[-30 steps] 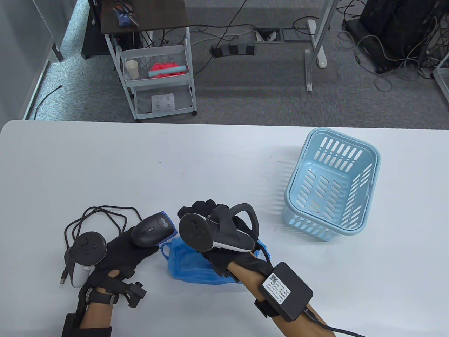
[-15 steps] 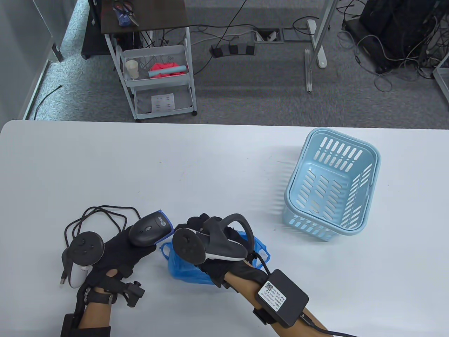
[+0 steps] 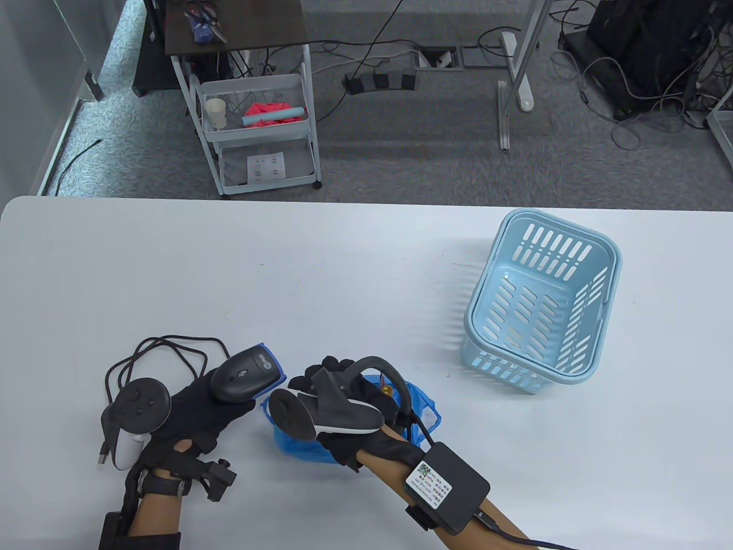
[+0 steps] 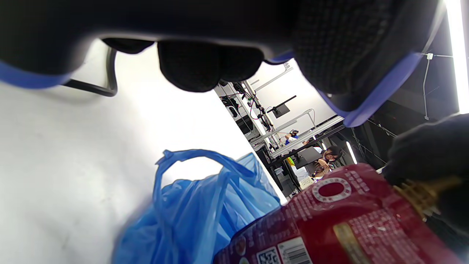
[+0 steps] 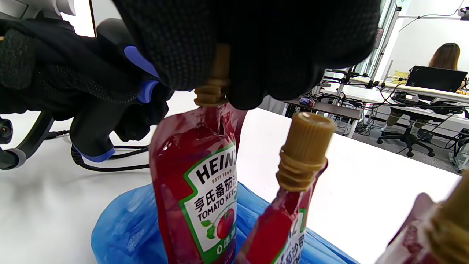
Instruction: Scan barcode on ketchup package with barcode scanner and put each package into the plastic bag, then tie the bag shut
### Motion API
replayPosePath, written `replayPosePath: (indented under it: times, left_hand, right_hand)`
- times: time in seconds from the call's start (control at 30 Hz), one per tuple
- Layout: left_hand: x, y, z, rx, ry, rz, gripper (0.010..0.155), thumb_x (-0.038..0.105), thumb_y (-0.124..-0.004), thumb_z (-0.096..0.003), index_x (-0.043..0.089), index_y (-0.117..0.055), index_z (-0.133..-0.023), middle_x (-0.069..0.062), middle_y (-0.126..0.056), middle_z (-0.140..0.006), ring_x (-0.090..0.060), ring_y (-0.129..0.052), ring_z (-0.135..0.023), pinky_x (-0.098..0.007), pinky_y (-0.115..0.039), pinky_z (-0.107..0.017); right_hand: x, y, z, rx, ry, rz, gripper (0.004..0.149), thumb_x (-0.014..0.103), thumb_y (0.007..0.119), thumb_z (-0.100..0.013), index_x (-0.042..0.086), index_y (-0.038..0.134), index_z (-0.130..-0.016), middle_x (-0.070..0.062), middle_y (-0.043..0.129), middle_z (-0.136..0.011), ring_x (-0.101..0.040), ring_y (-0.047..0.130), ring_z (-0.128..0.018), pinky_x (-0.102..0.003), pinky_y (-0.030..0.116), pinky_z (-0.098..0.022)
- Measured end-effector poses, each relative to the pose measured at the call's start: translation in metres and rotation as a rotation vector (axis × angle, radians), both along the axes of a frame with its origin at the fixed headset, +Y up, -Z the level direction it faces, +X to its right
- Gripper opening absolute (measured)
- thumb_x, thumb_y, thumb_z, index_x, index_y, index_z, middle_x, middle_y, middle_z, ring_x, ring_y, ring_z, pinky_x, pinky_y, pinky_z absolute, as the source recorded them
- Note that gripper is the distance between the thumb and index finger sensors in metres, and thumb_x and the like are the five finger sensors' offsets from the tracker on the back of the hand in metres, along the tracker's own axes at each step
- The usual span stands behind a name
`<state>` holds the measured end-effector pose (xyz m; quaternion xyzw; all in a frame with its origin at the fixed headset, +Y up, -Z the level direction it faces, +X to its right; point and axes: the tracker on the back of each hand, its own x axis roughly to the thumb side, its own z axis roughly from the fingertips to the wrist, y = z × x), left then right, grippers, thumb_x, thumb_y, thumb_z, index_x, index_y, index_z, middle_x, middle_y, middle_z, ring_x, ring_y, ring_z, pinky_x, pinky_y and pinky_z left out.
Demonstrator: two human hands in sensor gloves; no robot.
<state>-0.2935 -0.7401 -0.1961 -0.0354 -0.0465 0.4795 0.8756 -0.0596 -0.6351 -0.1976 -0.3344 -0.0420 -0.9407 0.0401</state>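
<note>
Left hand (image 3: 194,409) grips the barcode scanner (image 3: 246,381), fingers wrapped round its body, near the front edge of the worktop (image 3: 343,275), left of centre; scanner head points toward the bag. Scanner cable (image 3: 154,355) loops on the worktop just behind the hand. Right hand (image 3: 349,418) sits directly over the blue plastic bag (image 3: 292,438), just right of the scanner. Right wrist view: fingers (image 5: 256,47) pinch the tan cap of a ketchup package (image 5: 198,190), pouch hanging upright with its lower end inside the bag mouth. A second ketchup package (image 5: 289,205) stands tilted in the bag beside it, cap up; part of a third pouch (image 5: 432,231) shows at the frame's edge. Left wrist view: the held pouch's back, with its barcode label, is right in front of the scanner, above the bag. Light-blue basket (image 3: 544,298) sits well apart toward the right edge of the worktop.
</note>
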Motion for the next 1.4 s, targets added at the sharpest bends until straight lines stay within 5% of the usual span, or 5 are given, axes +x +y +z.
replayPosePath:
  times: [0.87, 1.13, 1.4]
  left_hand:
    - [0.002, -0.001, -0.001, -0.013, -0.004, -0.006, 0.053, 0.050, -0.088, -0.0428, 0.026, -0.081, -0.090, 0.005, -0.088, -0.087, -0.025, -0.099, -0.069, -0.048, -0.079, -0.059]
    - [0.001, -0.001, -0.001, -0.013, -0.001, -0.004, 0.053, 0.050, -0.089, -0.0427, 0.026, -0.081, -0.090, 0.006, -0.088, -0.087, -0.025, -0.099, -0.069, -0.048, -0.079, -0.059]
    - [0.001, -0.002, -0.001, -0.018, 0.000, -0.001, 0.053, 0.050, -0.088, -0.0428, 0.026, -0.081, -0.090, 0.005, -0.088, -0.087, -0.025, -0.099, -0.069, -0.048, -0.079, -0.059]
  right_hand:
    - [-0.004, -0.015, 0.003, -0.001, 0.001, 0.088, 0.045, 0.027, 0.083, -0.049, 0.013, 0.077, -0.092, -0.014, 0.088, -0.087, -0.040, 0.081, -0.081, -0.053, 0.070, -0.059]
    - [0.024, 0.017, 0.005, 0.033, -0.052, -0.123, 0.052, 0.037, 0.078, -0.052, 0.013, 0.072, -0.097, -0.017, 0.081, -0.095, -0.043, 0.077, -0.084, -0.055, 0.068, -0.062]
    - [0.104, 0.050, 0.019, 0.167, -0.175, -0.294, 0.057, 0.043, 0.075, -0.053, 0.013, 0.069, -0.101, -0.018, 0.077, -0.099, -0.045, 0.073, -0.089, -0.058, 0.064, -0.066]
